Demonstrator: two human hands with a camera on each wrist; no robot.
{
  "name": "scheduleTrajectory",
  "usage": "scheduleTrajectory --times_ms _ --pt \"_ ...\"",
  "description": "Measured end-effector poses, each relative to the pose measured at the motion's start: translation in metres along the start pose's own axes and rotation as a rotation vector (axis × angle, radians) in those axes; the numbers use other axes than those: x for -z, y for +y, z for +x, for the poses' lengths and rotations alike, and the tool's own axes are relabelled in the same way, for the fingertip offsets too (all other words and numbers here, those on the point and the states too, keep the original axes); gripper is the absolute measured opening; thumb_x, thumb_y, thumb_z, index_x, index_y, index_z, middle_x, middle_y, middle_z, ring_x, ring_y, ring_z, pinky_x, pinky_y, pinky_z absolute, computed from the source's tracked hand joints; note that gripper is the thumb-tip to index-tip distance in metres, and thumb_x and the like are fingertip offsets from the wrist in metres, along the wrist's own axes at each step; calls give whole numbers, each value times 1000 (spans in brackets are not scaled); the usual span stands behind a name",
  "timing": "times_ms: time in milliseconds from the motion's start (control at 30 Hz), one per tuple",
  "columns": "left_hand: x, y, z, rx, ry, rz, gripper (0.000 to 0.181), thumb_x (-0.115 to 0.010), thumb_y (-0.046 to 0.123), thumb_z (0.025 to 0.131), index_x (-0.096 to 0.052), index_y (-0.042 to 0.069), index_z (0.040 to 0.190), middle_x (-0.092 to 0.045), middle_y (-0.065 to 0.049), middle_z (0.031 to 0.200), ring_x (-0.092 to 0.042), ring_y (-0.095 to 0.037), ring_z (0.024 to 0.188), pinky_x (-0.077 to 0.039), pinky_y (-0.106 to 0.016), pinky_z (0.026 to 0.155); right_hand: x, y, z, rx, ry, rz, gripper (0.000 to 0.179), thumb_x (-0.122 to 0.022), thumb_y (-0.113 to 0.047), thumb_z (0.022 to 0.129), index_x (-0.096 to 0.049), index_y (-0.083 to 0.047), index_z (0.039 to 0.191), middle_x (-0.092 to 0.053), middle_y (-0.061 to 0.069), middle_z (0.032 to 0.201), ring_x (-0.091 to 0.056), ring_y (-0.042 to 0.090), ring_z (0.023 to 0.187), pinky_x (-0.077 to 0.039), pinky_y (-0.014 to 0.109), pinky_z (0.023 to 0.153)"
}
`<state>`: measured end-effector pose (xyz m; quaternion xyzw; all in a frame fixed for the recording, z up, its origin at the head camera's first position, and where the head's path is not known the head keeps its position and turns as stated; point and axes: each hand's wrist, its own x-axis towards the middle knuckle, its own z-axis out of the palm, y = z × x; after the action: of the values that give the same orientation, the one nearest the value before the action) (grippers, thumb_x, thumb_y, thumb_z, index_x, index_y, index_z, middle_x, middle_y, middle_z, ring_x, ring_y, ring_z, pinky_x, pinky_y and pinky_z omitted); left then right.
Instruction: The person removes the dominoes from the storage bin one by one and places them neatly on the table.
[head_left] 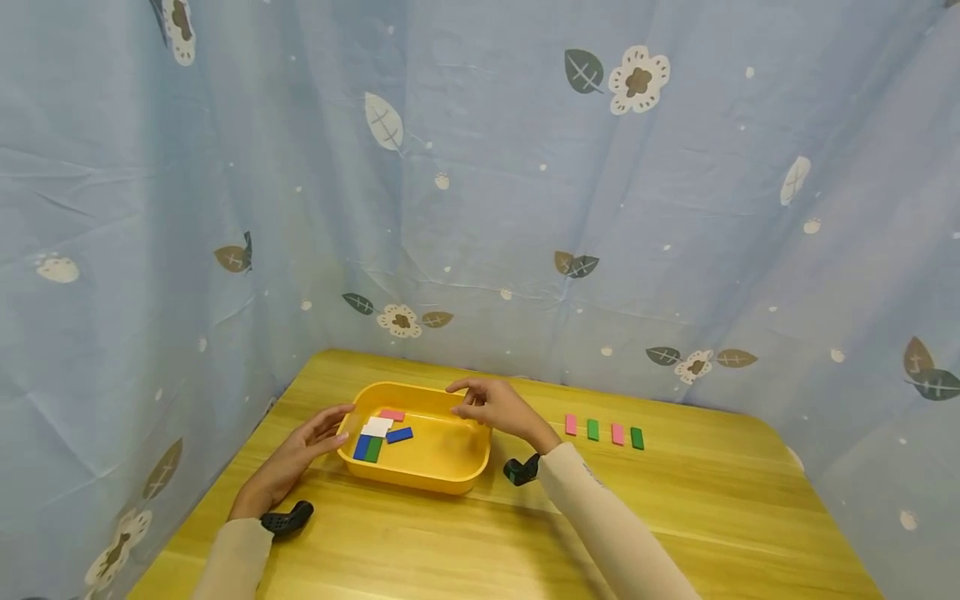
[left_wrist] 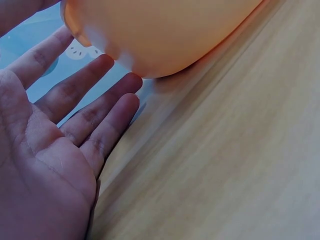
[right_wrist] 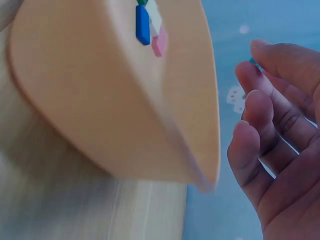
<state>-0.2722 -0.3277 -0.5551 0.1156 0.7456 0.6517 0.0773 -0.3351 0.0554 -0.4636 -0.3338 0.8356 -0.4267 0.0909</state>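
A yellow plastic basin [head_left: 420, 481] stands on the table. At its left end lie flat rectangular blocks: pink [head_left: 392, 415], white [head_left: 377, 427], blue [head_left: 400, 435], another blue [head_left: 362, 447] and green [head_left: 373, 450]. My left hand [head_left: 296, 454] is at the basin's left side, its fingers extended at the outer wall [left_wrist: 165, 35]. Over the basin's right rim hovers my right hand [head_left: 501, 408], fingers bent, with a gap between thumb and index finger in the head view. The right wrist view shows a tiny teal sliver there; what it is, I cannot tell.
Right of the basin, a spaced row of blocks lies on the wooden table [head_left: 720, 492]: pink [head_left: 572, 425], green [head_left: 593, 430], pink [head_left: 617, 434] and green [head_left: 637, 438]. A blue patterned curtain [head_left: 487, 183] hangs behind and around the table.
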Motion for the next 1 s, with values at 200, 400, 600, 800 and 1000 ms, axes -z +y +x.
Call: scheduleTrajectory --times_ms 200,400,600,800,1000 --pt "-1 3 -1 0 -1 -2 61 -62 28 105 -36 17 160 -20 -12 169 -9 -41 155 -8 -68 120 -14 -7 22 1 -54 9 39 -72 -27 99 -67 -14 135 -72 13 94 -59 37 68 -55 51 60" --pt "-3 5 0 -28 0 4 61 -62 27 105 -36 15 159 -23 -13 167 -10 -43 155 -8 -69 120 -24 -14 40 38 -120 -31 40 -73 -24 99 -67 -9 135 -73 15 96 -64 37 73 -54 29 58" --pt "-3 4 0 -29 -3 12 61 -61 27 106 -36 16 160 -22 -12 168 -11 -43 155 -9 -70 119 -33 -10 50 33 -188 27 36 -73 -23 99 -69 -9 132 -73 20 95 -61 47 75 -52 32 58" --pt "-2 3 0 -9 6 5 60 -62 28 105 -38 19 159 -23 -11 168 -12 -41 155 -9 -68 120 -40 -4 57 22 -228 29 37 -71 -20 100 -68 -3 132 -72 24 98 -58 49 75 -47 27 56" --pt "-2 2 0 0 16 10 61 -63 29 105 -38 18 159 -23 -11 168 -12 -41 155 -9 -68 120 -45 0 63 -7 -264 36 35 -72 -17 99 -68 -2 130 -73 23 97 -60 50 75 -48 34 54"
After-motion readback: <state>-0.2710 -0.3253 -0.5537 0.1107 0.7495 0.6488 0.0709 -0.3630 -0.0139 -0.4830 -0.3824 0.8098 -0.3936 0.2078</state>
